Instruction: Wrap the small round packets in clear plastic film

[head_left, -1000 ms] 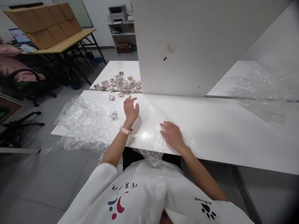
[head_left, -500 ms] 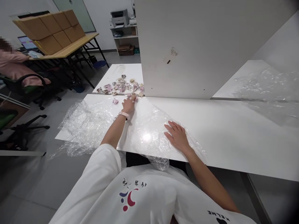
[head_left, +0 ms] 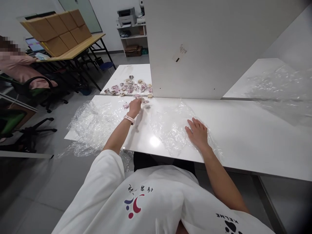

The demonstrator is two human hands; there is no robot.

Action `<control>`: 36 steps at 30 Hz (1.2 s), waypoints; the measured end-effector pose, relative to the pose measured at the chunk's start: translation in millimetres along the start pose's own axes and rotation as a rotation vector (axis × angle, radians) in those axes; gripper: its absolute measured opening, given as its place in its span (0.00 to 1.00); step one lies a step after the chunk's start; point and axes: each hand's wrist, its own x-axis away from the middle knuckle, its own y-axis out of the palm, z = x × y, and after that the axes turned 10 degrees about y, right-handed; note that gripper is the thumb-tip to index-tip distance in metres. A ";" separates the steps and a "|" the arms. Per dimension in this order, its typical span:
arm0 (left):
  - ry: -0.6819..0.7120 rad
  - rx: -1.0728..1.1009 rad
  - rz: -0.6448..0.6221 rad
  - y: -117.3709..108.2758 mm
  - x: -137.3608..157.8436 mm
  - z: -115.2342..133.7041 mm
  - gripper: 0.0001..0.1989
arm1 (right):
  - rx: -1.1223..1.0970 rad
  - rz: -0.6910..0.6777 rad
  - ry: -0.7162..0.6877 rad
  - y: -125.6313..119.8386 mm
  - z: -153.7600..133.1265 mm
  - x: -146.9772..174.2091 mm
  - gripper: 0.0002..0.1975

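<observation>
My left hand [head_left: 135, 108], wearing a pale wristband, is pinched closed on a small wrapped packet [head_left: 145, 102], held just over the white table with a shadow below it. A pinkish packet [head_left: 126, 106] lies beside that hand, and several more wrapped packets [head_left: 130, 86] are scattered past it. My right hand [head_left: 198, 134] rests palm down, fingers stretched, on a thin clear plastic sheet [head_left: 170, 126] spread over the table [head_left: 243, 130]. Crumpled clear plastic [head_left: 90, 126] lies to the left, partly hanging over the front edge.
A tall white panel [head_left: 185, 42] stands along the table's back. More clear film [head_left: 280, 84] lies at the far right. Further left are a wooden desk with cardboard boxes [head_left: 58, 32], office chairs and a seated person in pink [head_left: 17, 68]. A printer [head_left: 126, 17] sits on a shelf.
My right hand has slid right, and the plastic sheet beneath it has shifted right, its front flap drawn up from the edge. My left hand has closed on a packet and raised it slightly.
</observation>
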 end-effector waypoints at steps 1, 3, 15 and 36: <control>-0.001 0.024 0.065 -6.6 1.7 2.8 0.19 | -0.002 0.006 0.002 0.3 -0.2 0.5 0.25; 0.039 0.104 0.243 -17.5 9.5 15.2 0.17 | -0.003 0.013 0.004 0.1 -1.6 1.4 0.25; 0.553 0.377 0.079 52.2 120.9 158.2 0.17 | -0.270 0.117 0.092 -13.5 5.8 4.7 0.25; 0.427 0.539 0.121 29.0 178.6 79.3 0.11 | -0.781 -0.359 0.073 -59.2 -26.5 74.8 0.19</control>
